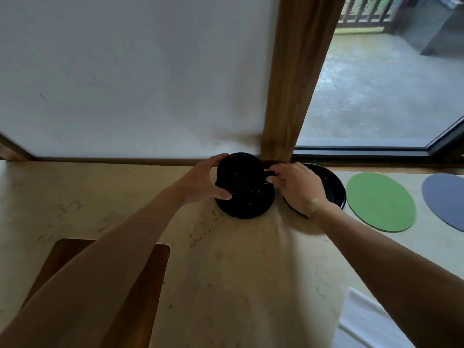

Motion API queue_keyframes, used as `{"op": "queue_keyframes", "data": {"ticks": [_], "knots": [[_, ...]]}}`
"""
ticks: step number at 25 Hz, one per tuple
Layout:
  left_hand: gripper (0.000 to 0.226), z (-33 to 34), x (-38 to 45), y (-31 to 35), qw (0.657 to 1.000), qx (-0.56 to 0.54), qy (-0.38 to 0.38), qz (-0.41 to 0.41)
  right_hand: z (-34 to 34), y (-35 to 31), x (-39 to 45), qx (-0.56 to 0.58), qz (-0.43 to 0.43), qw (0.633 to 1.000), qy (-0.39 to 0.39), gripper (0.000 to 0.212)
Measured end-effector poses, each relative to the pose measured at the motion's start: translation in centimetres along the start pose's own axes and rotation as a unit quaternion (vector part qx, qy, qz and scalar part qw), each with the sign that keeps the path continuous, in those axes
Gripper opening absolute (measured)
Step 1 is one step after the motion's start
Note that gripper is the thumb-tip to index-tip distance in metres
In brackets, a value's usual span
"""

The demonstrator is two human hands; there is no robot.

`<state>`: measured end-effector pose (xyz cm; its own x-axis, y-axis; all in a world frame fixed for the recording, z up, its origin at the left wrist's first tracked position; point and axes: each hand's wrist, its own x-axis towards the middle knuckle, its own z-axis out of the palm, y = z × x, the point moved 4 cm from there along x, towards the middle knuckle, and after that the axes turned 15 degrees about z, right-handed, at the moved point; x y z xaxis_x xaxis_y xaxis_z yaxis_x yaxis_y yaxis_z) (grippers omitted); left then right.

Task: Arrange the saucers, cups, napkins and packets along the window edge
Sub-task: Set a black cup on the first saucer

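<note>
A black cup [239, 173] stands on a black saucer [247, 204] on the pale stone counter, close to the wall and the wooden post. My left hand [206, 180] wraps the cup's left side, thumb at the front and fingers at the back rim. My right hand [295, 184] pinches the cup's handle on the right. A second black saucer [332, 185] lies just right of the first, partly hidden under my right hand. No napkins or packets are visible.
A green round mat [380, 200] and a blue round mat [445, 197] lie to the right along the window sill [364, 151]. A wooden post [288, 96] rises behind the cup. A wooden stool [140, 285] stands below the counter edge at the left.
</note>
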<state>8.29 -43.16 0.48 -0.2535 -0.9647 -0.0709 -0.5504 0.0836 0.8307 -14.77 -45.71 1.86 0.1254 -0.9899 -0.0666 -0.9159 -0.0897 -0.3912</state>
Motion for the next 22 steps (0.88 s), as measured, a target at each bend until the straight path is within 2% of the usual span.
{"op": "queue_keyframes", "data": {"ticks": [6,14,22], "knots": [[0.102,0.7,0.7,-1.3,1.000,0.007,0.002,0.001,1.6,0.6,1.1,0.001,-0.002,1.000,-0.014,0.032],[0.086,1.6,0.8,-0.7,0.999,-0.018,-0.016,0.034,1.9,1.3,0.5,0.008,-0.001,1.000,-0.020,0.026],[0.109,1.9,1.1,-2.4,0.999,0.030,-0.045,0.003,2.9,2.2,0.5,-0.007,0.002,0.999,-0.032,0.029]]}}
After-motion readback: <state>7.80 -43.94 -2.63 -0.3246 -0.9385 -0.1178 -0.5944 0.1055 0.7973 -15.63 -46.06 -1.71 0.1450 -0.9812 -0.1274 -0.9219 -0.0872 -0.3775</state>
